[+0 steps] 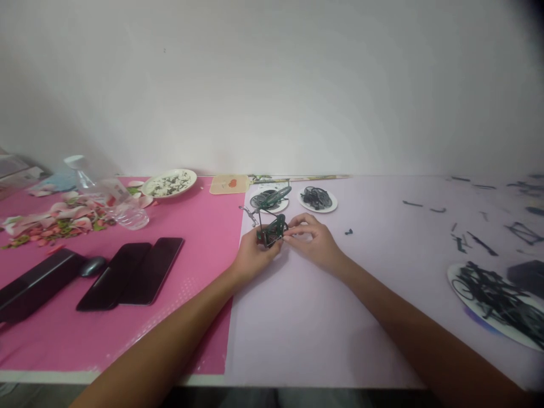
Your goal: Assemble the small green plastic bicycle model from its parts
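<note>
A dark green model bicycle (272,229), partly assembled, is gripped low down in my left hand (256,254). Its silver handlebar (250,214) sticks out to the upper left, and a green wheel with its guard (275,198) rises above. My right hand (312,238) meets the model from the right, thumb and fingers pinched together at its edge. Whatever lies between those fingertips is too small to make out. Behind the model, a white plate with wheels (284,205) is partly covered. To its right sits another white plate of dark parts (335,204).
A small dark part (349,232) lies right of my hands. Loose pieces (482,243) and a larger plate (454,273) of parts are at far right. On the pink side are two phones (151,272), a mouse (93,266), a bottle (123,207), petals and a yellow fly swatter (229,185).
</note>
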A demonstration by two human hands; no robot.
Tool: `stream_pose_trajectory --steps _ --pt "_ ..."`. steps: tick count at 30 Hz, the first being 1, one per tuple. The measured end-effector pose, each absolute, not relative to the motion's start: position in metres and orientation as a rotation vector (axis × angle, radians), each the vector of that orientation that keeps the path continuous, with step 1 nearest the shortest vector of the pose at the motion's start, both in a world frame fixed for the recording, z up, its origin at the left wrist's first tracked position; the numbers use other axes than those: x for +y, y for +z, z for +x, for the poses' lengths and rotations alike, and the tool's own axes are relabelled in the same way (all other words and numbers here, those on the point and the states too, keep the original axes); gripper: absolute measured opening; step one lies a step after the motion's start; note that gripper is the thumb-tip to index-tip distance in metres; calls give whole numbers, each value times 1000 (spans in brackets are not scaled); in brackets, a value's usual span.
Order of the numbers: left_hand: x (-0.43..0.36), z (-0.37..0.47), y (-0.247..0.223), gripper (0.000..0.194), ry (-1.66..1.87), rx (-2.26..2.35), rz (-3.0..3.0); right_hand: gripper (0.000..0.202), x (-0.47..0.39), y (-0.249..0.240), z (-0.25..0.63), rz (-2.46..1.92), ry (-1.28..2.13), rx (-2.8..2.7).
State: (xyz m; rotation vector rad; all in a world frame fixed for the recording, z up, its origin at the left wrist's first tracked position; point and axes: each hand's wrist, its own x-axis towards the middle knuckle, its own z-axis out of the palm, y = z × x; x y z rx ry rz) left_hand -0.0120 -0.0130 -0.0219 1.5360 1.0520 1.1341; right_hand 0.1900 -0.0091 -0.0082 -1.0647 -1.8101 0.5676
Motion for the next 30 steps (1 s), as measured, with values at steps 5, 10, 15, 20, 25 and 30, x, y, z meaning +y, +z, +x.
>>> stream_pose_trajectory --steps 5,10,15,20,25,30 --pt "-13 -12 -21 33 1138 1075 1540 4 -10 -9 188 -1018 430 -1846" --pt "-12 -12 -19 27 1153 1056 1528 7 -11 -11 184 -1010 332 -1861" --pt "-11 -12 -18 24 1161 1046 1531 8 -12 -14 183 -996 290 -1886" --pt "-10 -13 -22 23 1152 1073 1549 7 -12 -16 182 -1010 316 -1865" --pt "-11 -13 -23 21 1143 1073 1544 6 -10 -18 182 -1029 347 -1851" --pt "-12 -12 -20 23 1143 1051 1495 6 -12 -17 182 -1035 343 -1848"
